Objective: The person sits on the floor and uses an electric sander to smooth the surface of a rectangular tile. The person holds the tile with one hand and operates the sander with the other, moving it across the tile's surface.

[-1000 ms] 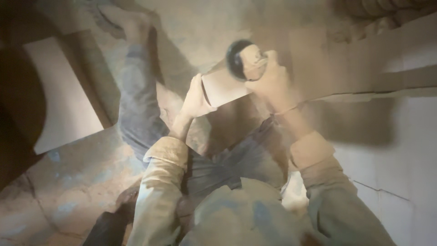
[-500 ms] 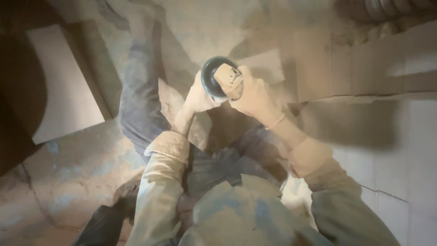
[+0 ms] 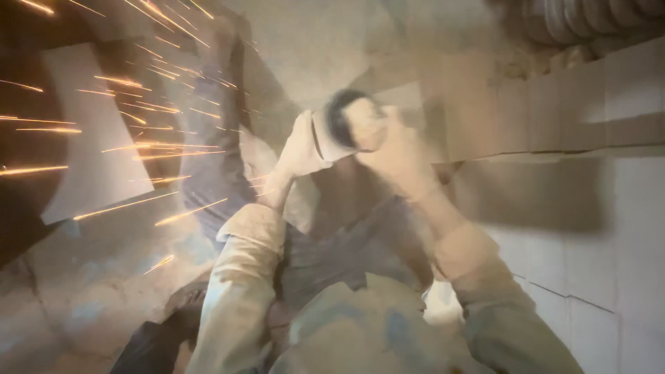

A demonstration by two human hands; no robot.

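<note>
Both our hands are clamped on an angle grinder [image 3: 343, 125] held out over our lap. Our left hand [image 3: 299, 149] wraps the near-left side of the tool, fingers curled tight; our right hand [image 3: 395, 149] closes over its body from the right, thumb across the top. The dark round disc guard faces us, blurred, at the middle of the view, just beyond our knees.

Sparks [image 3: 131, 104] stream in long orange lines toward the far left, over a pale flat slab [image 3: 90, 138] lying on the floor. What the disc is actually biting into we cannot tell; the grinder and hands hide it.

To do this cut well, we judge that we should keep both grips firm, hold the disc steady in its line without twisting, and keep the spark stream directed away from our leg [image 3: 215, 138] and sleeves [image 3: 242, 277].

Our gloves look pale and dusty, our sleeves a coarse tan cloth. On the right stand smooth white tiles [image 3: 623, 263] with thin joints; the floor [image 3: 83, 298] is rough, mottled concrete.
</note>
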